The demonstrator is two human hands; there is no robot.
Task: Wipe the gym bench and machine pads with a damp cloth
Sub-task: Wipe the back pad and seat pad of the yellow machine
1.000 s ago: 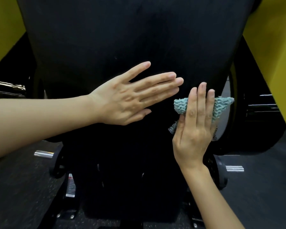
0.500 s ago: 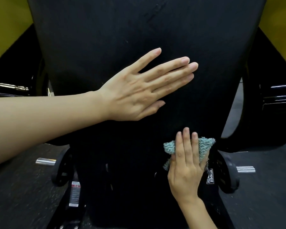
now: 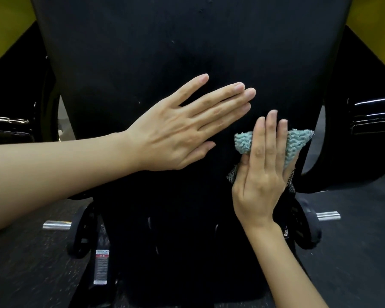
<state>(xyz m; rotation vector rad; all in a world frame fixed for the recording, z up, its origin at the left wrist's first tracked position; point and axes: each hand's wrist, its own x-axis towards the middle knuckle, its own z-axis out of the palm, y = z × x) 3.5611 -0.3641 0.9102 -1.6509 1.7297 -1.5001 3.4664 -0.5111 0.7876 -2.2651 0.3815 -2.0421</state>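
Note:
A large black machine pad (image 3: 187, 41) fills most of the view. My left hand (image 3: 180, 130) lies flat on the pad's middle, fingers apart and pointing right, holding nothing. My right hand (image 3: 262, 170) presses a folded teal cloth (image 3: 243, 142) against the pad near its right edge, fingers pointing up over the cloth. The cloth's ends stick out on both sides of the fingers, and a mesh-like corner hangs below the palm.
Yellow frame parts (image 3: 376, 23) rise at both upper corners. Black weight plates (image 3: 373, 121) sit to the right and left. Chrome pegs (image 3: 328, 215) and black rollers flank the machine base. A white warning label (image 3: 101, 266) is on the lower frame. Dark rubber floor (image 3: 20, 274) lies below.
My right hand slid the cloth down the pad's right side, then back up to mid-height. My left hand stayed flat on the pad.

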